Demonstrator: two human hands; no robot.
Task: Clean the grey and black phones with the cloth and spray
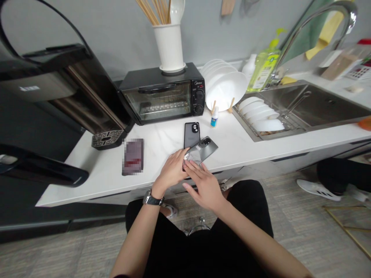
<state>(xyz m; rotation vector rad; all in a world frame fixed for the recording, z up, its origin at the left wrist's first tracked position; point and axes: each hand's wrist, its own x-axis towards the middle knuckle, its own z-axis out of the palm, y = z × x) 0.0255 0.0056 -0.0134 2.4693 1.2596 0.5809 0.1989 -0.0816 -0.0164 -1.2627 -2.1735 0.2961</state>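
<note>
In front of the toaster oven's right end I have the phone back up, my right hand reaching onto it with fingers extended and thumb apart; my left hand curls at its near end, though I cannot tell whether it pinches. I judge this as steadying and touching the back, so next calls for light, even fingertips

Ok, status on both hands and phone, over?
Left hand at near end of grey phone. Right hand open over it. Black case close behind, small bottle beyond.
</note>
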